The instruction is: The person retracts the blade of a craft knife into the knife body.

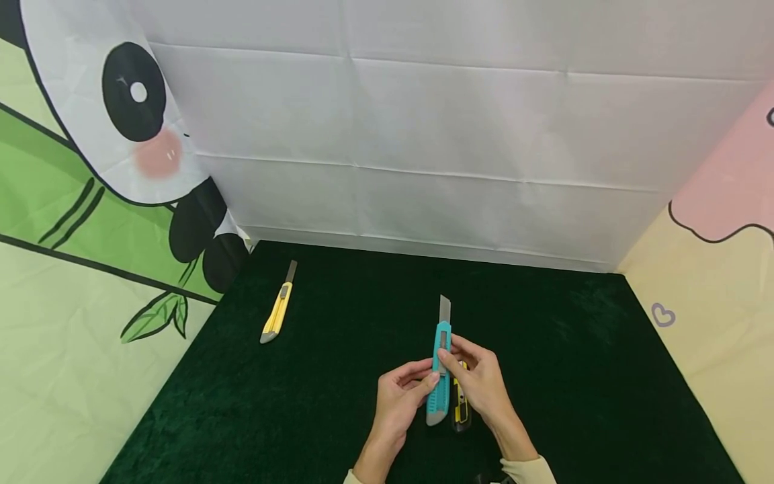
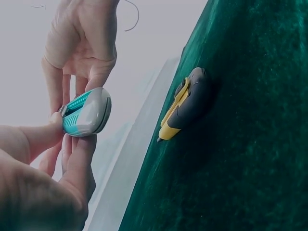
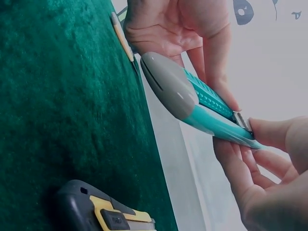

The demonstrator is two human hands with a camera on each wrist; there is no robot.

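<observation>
Both hands hold a teal box cutter (image 1: 439, 396) with a grey butt end, its blade (image 1: 445, 308) sticking out and pointing away from me. My left hand (image 1: 398, 402) pinches the lower half between thumb and fingers. My right hand (image 1: 484, 380) grips it higher, thumb on the metal slider, as the right wrist view shows at the slider (image 3: 242, 121). In the left wrist view the grey butt (image 2: 95, 114) faces the camera. Beside it, a black and yellow box cutter (image 1: 462, 411) lies on the table, partly hidden by my right hand.
A yellow box cutter (image 1: 277, 313) with its blade out lies to the left on the dark green cloth (image 1: 338, 323) covering the table. A white sheet (image 1: 423, 134) hangs behind the table, and printed cloths flank it. A dark item shows at the bottom edge near my right sleeve (image 1: 527, 470).
</observation>
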